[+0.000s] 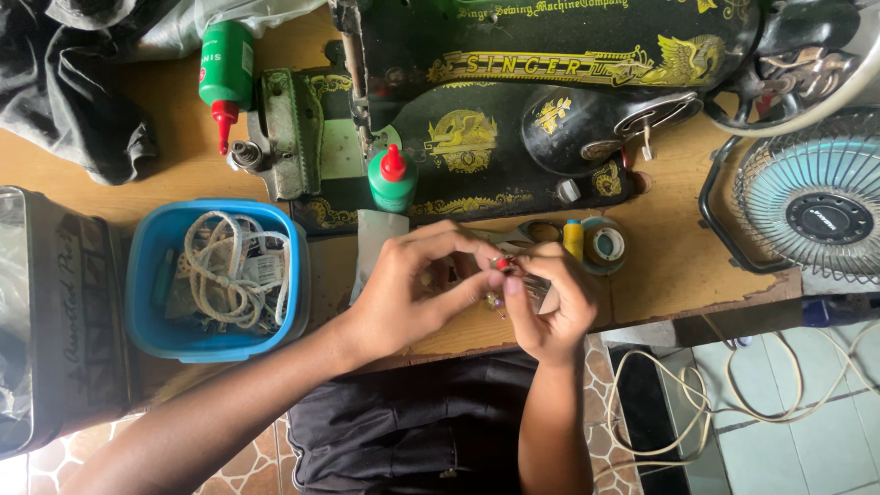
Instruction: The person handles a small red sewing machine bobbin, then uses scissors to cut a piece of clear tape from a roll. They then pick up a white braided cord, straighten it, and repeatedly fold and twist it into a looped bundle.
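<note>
Head view: a black sewing machine [513, 110] with gold ornament is set on a wooden table [678, 266]. Before it, a left hand [408, 289] and right hand [550, 307] are pinched together on a small red-tipped object [503, 264], held between their fingertips.

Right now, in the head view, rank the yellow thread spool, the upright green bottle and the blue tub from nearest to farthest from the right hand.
From the right hand:
1. Yellow thread spool, just above it.
2. Upright green bottle, farther up and left, on the sewing machine's base.
3. Blue tub, far left.
</note>
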